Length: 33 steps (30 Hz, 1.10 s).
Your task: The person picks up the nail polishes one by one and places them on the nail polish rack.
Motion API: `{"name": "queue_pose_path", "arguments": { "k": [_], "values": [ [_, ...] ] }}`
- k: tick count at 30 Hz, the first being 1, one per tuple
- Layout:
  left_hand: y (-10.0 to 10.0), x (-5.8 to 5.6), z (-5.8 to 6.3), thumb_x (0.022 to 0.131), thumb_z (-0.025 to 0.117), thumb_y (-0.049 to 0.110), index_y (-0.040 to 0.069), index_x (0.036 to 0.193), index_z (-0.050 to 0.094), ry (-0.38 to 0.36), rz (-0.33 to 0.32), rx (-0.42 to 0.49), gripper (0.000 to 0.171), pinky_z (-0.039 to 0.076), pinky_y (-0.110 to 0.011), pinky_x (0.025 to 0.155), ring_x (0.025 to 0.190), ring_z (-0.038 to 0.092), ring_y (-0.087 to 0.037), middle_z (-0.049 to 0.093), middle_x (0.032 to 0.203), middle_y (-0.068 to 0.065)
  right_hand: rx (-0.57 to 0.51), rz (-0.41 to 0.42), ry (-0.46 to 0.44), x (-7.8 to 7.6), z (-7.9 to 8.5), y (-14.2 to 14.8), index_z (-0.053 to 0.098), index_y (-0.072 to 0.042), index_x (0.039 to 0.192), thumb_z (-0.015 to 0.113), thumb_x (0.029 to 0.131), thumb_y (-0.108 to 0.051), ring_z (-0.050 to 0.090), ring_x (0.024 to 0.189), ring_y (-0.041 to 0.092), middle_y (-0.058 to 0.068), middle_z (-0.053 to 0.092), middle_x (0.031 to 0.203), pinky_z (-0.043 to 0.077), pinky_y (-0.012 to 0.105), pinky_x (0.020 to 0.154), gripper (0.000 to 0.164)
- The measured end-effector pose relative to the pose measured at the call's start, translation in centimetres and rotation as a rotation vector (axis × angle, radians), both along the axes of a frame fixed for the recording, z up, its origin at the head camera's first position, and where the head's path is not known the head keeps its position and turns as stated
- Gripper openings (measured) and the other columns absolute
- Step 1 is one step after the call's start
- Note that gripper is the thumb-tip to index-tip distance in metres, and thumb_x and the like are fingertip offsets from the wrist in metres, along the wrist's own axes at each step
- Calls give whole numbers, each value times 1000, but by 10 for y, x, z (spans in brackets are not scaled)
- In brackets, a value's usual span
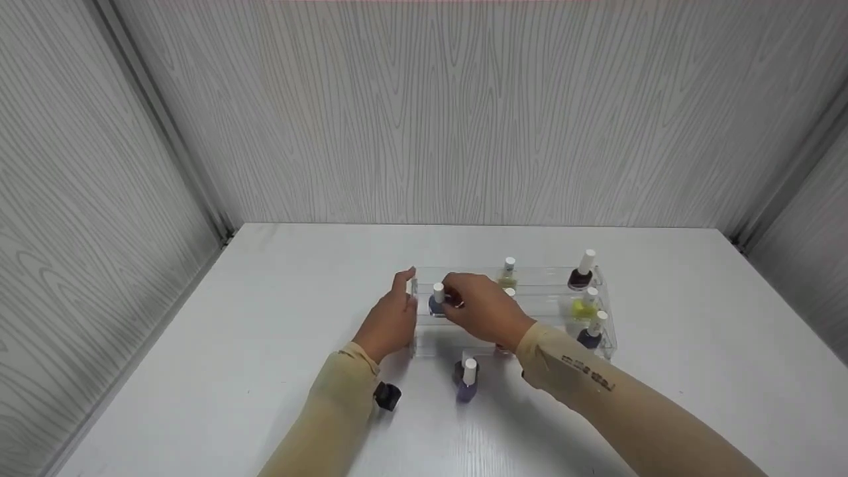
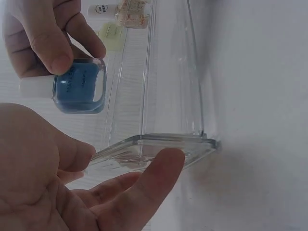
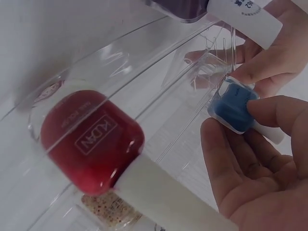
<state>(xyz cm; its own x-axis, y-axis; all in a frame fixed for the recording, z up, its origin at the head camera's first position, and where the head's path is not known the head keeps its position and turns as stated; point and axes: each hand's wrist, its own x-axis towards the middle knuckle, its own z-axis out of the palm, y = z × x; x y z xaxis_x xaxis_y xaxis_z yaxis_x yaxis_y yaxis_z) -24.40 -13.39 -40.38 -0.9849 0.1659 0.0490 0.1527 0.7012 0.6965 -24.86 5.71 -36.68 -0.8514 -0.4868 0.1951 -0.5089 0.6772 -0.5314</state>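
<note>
A bottle of blue nail polish (image 2: 79, 86) with a white cap is pinched between the thumb and fingers of my right hand (image 1: 487, 305). It is held over the left part of a clear tiered rack (image 1: 543, 301), tilted in the wrist views. My left hand (image 1: 387, 324) is at the rack's left end, its fairly straight fingers touching the clear end panel (image 2: 168, 140). Close to the right wrist camera is a red nail polish bottle (image 3: 91, 139) on the rack. Whether the blue bottle touches the rack is unclear.
On the rack's right side stand a dark red bottle (image 1: 580, 278), a yellow bottle (image 1: 584, 309) and a dark blue bottle (image 1: 589, 338). A pale yellow bottle (image 1: 507, 281) is at the back. In front are a purple bottle (image 1: 467, 391) and a black-capped item (image 1: 387, 396).
</note>
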Motion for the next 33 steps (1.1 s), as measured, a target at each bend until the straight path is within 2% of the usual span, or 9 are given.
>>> {"name": "queue_pose_path", "arguments": {
  "k": [3,7,11,18,22,24,27,30,33],
  "values": [
    [-2,0,-1,112,37,14,11,163,20,10,-13,-2,54,45,-41,74,71,52,-20,60,90,-8,8,-45,16,-2,-2,-7,69,-10,102,70,97,-9,62,85,15,0,68,93,54,36,81,5],
    [0,-1,-1,112,38,15,12,163,22,13,-9,1,54,47,-42,78,77,56,-20,63,98,-9,20,-83,3,-5,-5,-12,69,-10,101,69,98,-12,58,81,16,0,65,89,52,36,77,3],
    [0,0,-2,112,38,15,12,163,22,11,-5,5,53,48,-44,83,86,59,-22,66,109,-12,38,-63,-3,-8,-8,-16,69,-9,98,70,99,-12,57,80,15,-1,65,87,52,36,77,3],
    [-1,-2,-2,112,37,15,13,163,22,1,0,1,53,47,-43,83,87,58,-22,65,107,-10,63,-20,7,-8,-11,-22,66,-8,94,70,99,-12,55,77,16,1,63,83,50,39,75,6],
    [0,-1,-3,112,38,15,13,163,22,-1,-3,3,53,48,-47,94,98,60,-24,66,122,-15,79,-2,-1,-10,-14,-19,67,-7,98,69,99,-10,57,79,17,2,65,86,51,40,77,4],
    [-1,-2,-4,112,39,14,13,163,22,3,-3,7,53,48,-48,99,106,62,-25,65,129,-17,78,20,-7,-10,-15,-17,68,-6,101,69,98,-8,62,83,18,5,69,91,54,40,80,4],
    [-2,-1,-5,112,39,14,13,163,22,9,-7,13,54,48,-50,100,106,62,-27,65,127,-18,62,42,-18,-7,-12,-11,68,-2,113,69,96,-3,69,99,25,11,73,106,55,43,91,16],
    [-2,0,-4,112,39,14,12,163,22,16,-6,11,54,49,-50,97,102,62,-26,66,123,-17,48,36,-19,2,-3,-5,64,0,126,68,97,-3,66,117,31,15,69,124,51,45,102,29],
    [-1,0,-4,112,39,14,12,163,22,30,-5,2,54,49,-50,97,103,63,-27,65,125,-17,50,22,12,15,8,3,60,0,133,68,98,-6,62,124,32,15,65,132,48,46,106,36]
  ]
}}
